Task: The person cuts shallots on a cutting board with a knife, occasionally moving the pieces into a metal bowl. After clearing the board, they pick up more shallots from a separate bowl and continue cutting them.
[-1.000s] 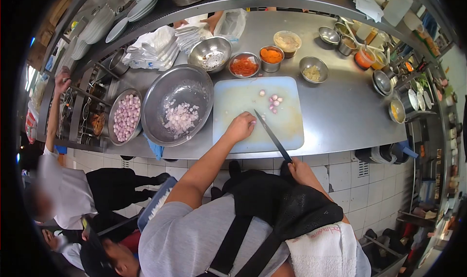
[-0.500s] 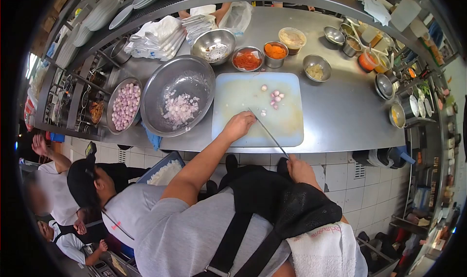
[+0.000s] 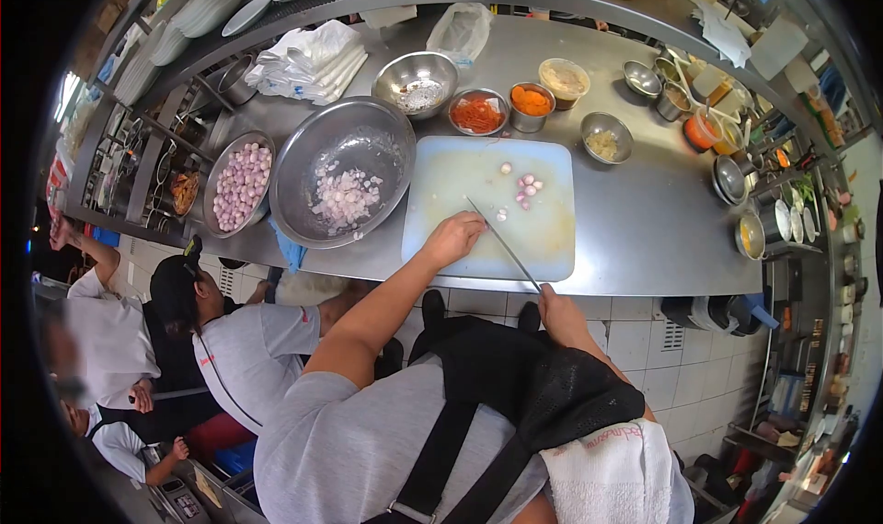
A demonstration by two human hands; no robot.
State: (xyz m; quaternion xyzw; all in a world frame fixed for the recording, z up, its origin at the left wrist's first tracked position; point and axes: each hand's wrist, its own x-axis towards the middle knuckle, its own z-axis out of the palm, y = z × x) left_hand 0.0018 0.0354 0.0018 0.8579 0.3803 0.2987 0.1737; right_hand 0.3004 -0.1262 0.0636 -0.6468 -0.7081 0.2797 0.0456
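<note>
On the pale cutting board point(image 3: 543, 248), my left hand point(image 3: 454, 239) rests with its fingers pressed together near the knife tip; whatever they hold is hidden. My right hand point(image 3: 564, 318) is wrapped round the handle of a long thin knife point(image 3: 507, 246), whose blade slants up and left across the board, close to my left fingertips. Several small peeled shallots point(image 3: 527, 188) lie on the upper right of the board. A large steel bowl point(image 3: 296, 170) of cut shallot pieces stands left of the board. Farther left is a bowl of whole shallots point(image 3: 242, 185).
Behind the board stand bowls of red strips point(image 3: 477, 113) and orange slices point(image 3: 530, 103). A small bowl point(image 3: 606, 138) is at the right back. Folded white bags point(image 3: 313, 62) lie at the back left. Other people, one in a dark cap point(image 3: 178, 289), are at the lower left.
The knife's blade now reaches a little past my left fingertips. The capped co-worker has turned and moved. The other person's hands at the back with the stacked bags have gone from view.
</note>
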